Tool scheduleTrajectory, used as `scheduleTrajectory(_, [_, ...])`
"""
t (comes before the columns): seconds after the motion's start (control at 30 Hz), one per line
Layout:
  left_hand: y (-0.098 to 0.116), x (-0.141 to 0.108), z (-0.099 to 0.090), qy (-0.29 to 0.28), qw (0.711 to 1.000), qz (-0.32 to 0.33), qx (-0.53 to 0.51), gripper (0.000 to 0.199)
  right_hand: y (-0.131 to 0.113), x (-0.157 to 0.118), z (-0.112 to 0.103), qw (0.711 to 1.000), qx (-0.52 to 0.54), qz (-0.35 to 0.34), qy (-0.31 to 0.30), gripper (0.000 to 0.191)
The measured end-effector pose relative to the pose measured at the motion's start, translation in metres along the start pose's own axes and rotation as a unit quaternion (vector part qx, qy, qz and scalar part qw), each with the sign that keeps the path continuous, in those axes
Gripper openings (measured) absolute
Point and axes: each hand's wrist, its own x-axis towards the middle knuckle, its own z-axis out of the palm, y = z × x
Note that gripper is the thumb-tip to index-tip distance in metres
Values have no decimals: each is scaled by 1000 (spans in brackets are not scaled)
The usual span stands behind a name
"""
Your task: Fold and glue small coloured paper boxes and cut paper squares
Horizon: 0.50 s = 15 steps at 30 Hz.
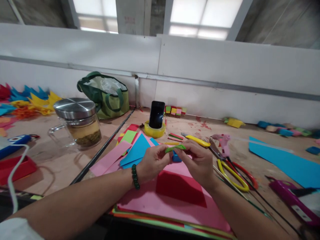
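Note:
Between the fingertips of both hands is a thin bright-green strip [175, 148], which looks twisted or folded. My left hand [153, 161], with a dark green bead bracelet [135, 176] at its wrist, pinches the left end. At the other end, my right hand [200, 161] pinches it from the right. Just below the strip a small blue piece [176, 157] shows, partly hidden by the fingers. Under the hands lies a red sheet [180, 190] on a stack of pink sheets [150, 205].
Yellow-and-red-handled scissors [232, 176], a yellow-handled cutter [198, 140] and a pink glue gun [224, 143] lie to the right. A phone [157, 115] stands in a yellow tape roll [155, 130]. Leftward stand a glass tea mug [83, 130] and a green bag [112, 103].

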Motion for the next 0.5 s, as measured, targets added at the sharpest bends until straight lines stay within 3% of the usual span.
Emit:
scheduleTrajectory(0.13, [0,0,-1,-9,1000,-23,4,29,4,1,2,996,66,62,-7,11])
scheduleTrajectory(0.37, [-1,1,-2,2,999,-18,34,29,2,3,3,997,51,54,-12,14])
scheduleTrajectory(0.43, [0,1,-2,7,999,-12,43,28,2,1,3,1000,12,18,-7,14])
scheduleTrajectory(0.5, [2,1,-3,10,999,-11,48,28,1,-1,2,997,-47,-62,-15,12])
